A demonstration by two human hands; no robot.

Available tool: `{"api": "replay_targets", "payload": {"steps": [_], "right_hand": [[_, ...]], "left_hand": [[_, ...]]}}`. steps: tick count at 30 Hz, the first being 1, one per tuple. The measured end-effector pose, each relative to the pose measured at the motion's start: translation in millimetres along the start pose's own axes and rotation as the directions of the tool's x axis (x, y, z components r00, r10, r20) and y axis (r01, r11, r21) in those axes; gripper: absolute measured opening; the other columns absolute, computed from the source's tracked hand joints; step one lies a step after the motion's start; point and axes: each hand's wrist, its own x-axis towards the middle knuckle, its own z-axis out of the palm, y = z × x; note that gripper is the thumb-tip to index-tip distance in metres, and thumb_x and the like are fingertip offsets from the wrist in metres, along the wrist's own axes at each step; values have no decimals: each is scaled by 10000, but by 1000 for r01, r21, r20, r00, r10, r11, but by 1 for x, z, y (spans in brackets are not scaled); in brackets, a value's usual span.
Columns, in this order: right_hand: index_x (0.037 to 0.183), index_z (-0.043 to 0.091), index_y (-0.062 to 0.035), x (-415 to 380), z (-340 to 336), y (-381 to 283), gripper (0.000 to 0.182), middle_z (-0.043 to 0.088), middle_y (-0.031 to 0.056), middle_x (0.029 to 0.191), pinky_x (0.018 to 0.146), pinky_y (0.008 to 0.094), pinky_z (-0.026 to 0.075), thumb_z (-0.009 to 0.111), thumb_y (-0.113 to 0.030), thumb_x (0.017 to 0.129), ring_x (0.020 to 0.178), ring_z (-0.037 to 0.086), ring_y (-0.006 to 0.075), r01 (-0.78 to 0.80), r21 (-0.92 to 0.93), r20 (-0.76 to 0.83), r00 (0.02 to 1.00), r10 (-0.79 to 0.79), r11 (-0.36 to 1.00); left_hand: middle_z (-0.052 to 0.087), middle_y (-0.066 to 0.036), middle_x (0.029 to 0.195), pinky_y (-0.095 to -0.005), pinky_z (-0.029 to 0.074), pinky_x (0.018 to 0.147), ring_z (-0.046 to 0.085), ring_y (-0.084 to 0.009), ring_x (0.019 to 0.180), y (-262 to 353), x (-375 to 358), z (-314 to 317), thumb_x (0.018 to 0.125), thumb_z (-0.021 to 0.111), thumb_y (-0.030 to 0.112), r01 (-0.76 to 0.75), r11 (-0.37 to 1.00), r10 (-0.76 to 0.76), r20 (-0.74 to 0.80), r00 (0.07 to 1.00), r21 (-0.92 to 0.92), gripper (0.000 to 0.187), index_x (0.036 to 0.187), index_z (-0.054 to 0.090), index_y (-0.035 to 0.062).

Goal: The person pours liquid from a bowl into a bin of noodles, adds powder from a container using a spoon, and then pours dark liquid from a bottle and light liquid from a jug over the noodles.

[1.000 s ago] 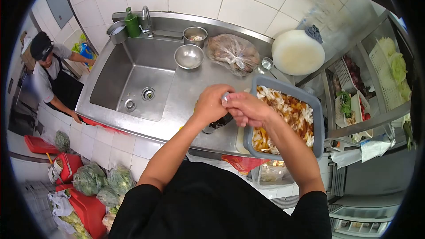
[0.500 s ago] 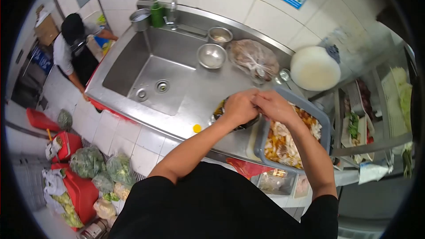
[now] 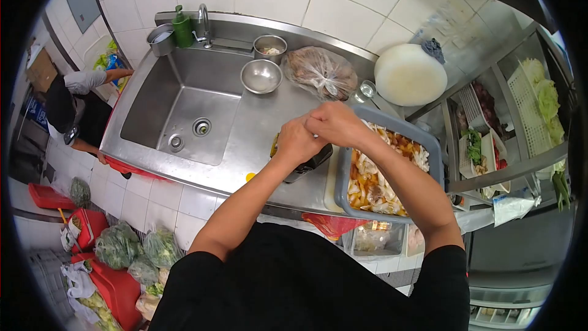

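Note:
My left hand is closed over the top of a dark bottle with a bit of yellow label showing, on the steel counter. Closed too, my right hand meets the left one at the fingertips. What the right fingers pinch is hidden. A round yellow cap lies on the counter near my left forearm. Beside the bottle, to the right, is a grey tub full of pale pieces of meat in orange-brown sauce.
A steel sink is on the left, with two metal bowls by it. Behind my hands lie a tied plastic bag and a round white board. Vegetable shelves stand right. Another person is at far left.
The view has shifted, so the counter appears farther left. My hands stay together over the bottle, of which more now shows. The other person has leaned over.

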Motion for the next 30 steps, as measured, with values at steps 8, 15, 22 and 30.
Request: {"api": "replay_targets", "payload": {"steps": [8, 15, 22, 30], "right_hand": [[689, 631, 34, 9, -4, 6, 435, 577, 186, 583, 545, 423, 442, 556, -358, 863, 524, 547, 332, 33, 36, -3, 999, -33, 999], [687, 651, 27, 22, -20, -12, 530, 605, 174, 593, 572, 432, 456, 553, -460, 869, 555, 567, 347, -64, -143, 80, 994, 76, 988], [750, 693, 3, 27, -15, -1, 379, 662, 189, 720, 646, 435, 509, 641, -372, 737, 692, 652, 351, -138, -26, 198, 970, 141, 990], [682, 669, -20, 28, -2, -25, 315, 635, 197, 681, 607, 462, 497, 630, -331, 715, 683, 634, 380, 29, -332, 5, 1000, -28, 943]], "left_hand": [[663, -174, 749, -466, 484, 648, 629, -384, 745, -11, -1, 8, 778, 707, 283, -19, 999, 18, 16, 1000, 32, 263, 849, 677, 31], [678, -176, 831, -446, 488, 663, 635, -382, 800, -14, 5, 5, 808, 702, 244, 27, 999, -30, 81, 996, 45, 223, 913, 688, 47], [679, -151, 1045, -388, 505, 793, 645, -342, 944, -16, 4, -2, 776, 752, 225, -140, 990, 141, 67, 988, -16, 366, 1074, 636, 48], [702, -133, 929, -378, 512, 716, 667, -292, 823, -6, 0, 0, 763, 758, 232, -89, 965, 105, 51, 993, -246, 293, 963, 676, 33]]}}
